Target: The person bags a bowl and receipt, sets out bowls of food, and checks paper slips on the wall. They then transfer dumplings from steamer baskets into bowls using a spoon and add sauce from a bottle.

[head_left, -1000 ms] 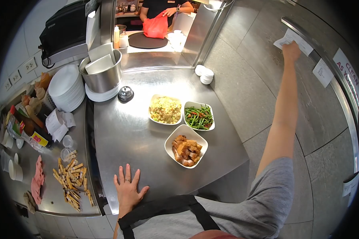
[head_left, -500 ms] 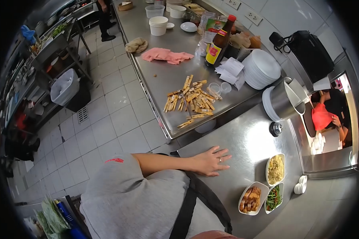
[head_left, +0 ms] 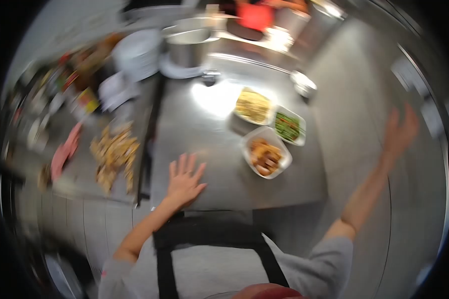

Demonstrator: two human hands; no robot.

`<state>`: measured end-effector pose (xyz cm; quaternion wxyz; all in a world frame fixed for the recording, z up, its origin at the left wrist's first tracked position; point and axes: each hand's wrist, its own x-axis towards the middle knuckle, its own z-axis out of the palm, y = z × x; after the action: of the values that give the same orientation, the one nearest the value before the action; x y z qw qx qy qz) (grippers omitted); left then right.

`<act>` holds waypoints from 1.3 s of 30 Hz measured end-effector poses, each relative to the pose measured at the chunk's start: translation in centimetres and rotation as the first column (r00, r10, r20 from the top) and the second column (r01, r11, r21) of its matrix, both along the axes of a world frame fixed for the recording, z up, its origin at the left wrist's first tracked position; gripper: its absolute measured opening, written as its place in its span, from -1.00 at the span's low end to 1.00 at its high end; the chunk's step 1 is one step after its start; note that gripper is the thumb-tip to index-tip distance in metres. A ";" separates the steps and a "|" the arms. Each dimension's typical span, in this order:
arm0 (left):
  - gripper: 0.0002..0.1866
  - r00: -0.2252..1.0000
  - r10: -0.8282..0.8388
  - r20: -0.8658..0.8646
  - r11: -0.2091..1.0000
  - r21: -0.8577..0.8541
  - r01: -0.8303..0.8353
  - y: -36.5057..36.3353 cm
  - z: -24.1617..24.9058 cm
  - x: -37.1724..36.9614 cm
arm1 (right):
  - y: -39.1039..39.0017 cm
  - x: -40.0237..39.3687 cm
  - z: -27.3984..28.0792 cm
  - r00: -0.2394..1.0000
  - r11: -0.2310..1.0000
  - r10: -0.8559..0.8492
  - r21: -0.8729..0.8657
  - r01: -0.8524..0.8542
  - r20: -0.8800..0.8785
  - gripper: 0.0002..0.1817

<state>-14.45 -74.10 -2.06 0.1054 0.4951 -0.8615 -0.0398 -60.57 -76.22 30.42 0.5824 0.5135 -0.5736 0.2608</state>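
Observation:
My left hand (head_left: 184, 179) lies palm down on the steel counter (head_left: 209, 137), fingers spread, holding nothing. To its right stand three white dishes close together: one with sliced brown meat (head_left: 265, 157), one with green beans and red bits (head_left: 288, 127), and one with a pale yellow food (head_left: 253, 105). My right hand (head_left: 400, 130) is stretched out far to the right beside the grey wall. Motion blurs it, but its fingers look extended and apart, with nothing visible in them. Whether it touches the wall cannot be made out.
A second steel table at left bears clothespins (head_left: 114, 154), a pink cloth (head_left: 66, 151) and a plate stack (head_left: 137, 55). A steel pot (head_left: 187, 47), a bell (head_left: 210, 77) and small white cups (head_left: 303, 83) line the counter's back. Beyond the pass-through, a person in red is partly visible.
My view has swung right, so the dishes now sit near the middle. My right arm has come into view, reaching out to the right. My left hand remains flat on the counter.

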 end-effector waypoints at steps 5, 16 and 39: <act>-0.24 0.998 -0.061 0.010 0.988 0.142 0.059 1.2 0.4 -0.3 | 5.6 2.7 -1.9 0.966 1.000 0.016 -0.015 -0.012 0.258 -0.63; -0.24 0.996 -0.086 0.006 0.984 0.158 0.084 1.2 1.1 -0.1 | 21.1 -3.0 0.0 0.419 0.513 -0.816 0.165 0.842 0.399 -0.28; -0.26 0.996 -0.093 -0.017 0.992 0.079 0.094 -1.6 -0.1 -3.5 | 16.6 -4.4 -2.1 0.408 0.417 -0.908 0.125 0.900 0.093 -0.27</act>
<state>-17.96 -75.68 -2.14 0.0891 0.4577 -0.8808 -0.0823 -64.92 -59.58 28.34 0.5731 0.1184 -0.8076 -0.0735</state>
